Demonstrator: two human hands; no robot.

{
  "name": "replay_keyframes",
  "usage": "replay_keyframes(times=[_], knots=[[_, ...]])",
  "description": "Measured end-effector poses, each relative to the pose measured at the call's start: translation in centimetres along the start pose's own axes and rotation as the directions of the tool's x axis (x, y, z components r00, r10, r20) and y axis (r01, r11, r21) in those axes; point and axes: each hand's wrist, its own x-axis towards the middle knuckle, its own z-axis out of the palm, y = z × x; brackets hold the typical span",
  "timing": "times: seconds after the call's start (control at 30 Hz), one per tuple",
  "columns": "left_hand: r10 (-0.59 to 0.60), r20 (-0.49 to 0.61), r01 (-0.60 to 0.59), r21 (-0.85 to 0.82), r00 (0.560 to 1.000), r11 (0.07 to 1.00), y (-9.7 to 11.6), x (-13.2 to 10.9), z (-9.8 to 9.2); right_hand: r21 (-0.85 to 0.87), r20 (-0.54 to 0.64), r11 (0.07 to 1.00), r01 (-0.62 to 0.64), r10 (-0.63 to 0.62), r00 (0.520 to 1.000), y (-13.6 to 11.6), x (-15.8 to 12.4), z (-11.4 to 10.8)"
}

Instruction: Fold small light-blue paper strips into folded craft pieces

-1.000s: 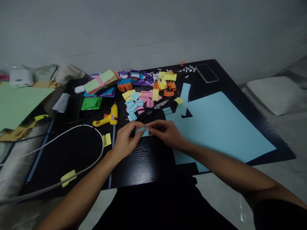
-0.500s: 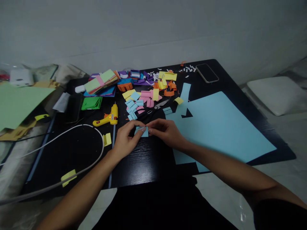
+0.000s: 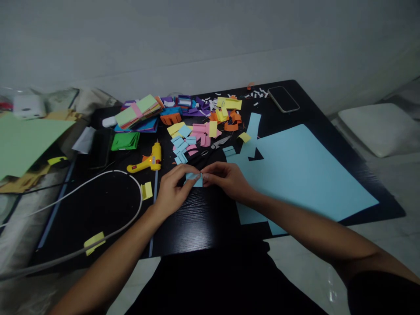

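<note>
A small light-blue paper piece (image 3: 195, 179) sits between both hands over the black table (image 3: 200, 223). My left hand (image 3: 172, 190) pinches its left side with thumb and forefinger. My right hand (image 3: 226, 179) pinches its right edge, fingers curled. Just right of the hands lies a large light-blue paper sheet (image 3: 302, 175) with a notch cut from its near-left part. Black-handled scissors (image 3: 210, 151) lie just beyond the hands.
A yellow glue gun (image 3: 147, 162) lies left of the scissors, with a white cable (image 3: 98, 210) looping across the table's left. Beyond are piles of small coloured paper pieces (image 3: 193, 131), a paper stack (image 3: 139, 111) and a phone (image 3: 284, 99). A green sheet (image 3: 26, 140) lies far left.
Both hands stay on the small blue piece; the fingers have shifted slightly on it. Nothing else has moved.
</note>
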Motion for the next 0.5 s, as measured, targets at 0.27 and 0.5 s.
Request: replay_keyframes(times=[0.27, 0.5], knots=[[0.033, -0.028, -0.031, 0.048, 0.999, 0.998, 0.21, 0.09, -0.06, -0.006, 0.01, 1.0, -0.011, 0.011, 1.0, -0.32, -0.18, -0.06], [0.087, -0.08, -0.067, 0.219, 0.993, 0.973, 0.04, -0.15, -0.26, 0.013, -0.025, 1.0, -0.002, 0.002, 1.0, -0.42, -0.21, 0.18]])
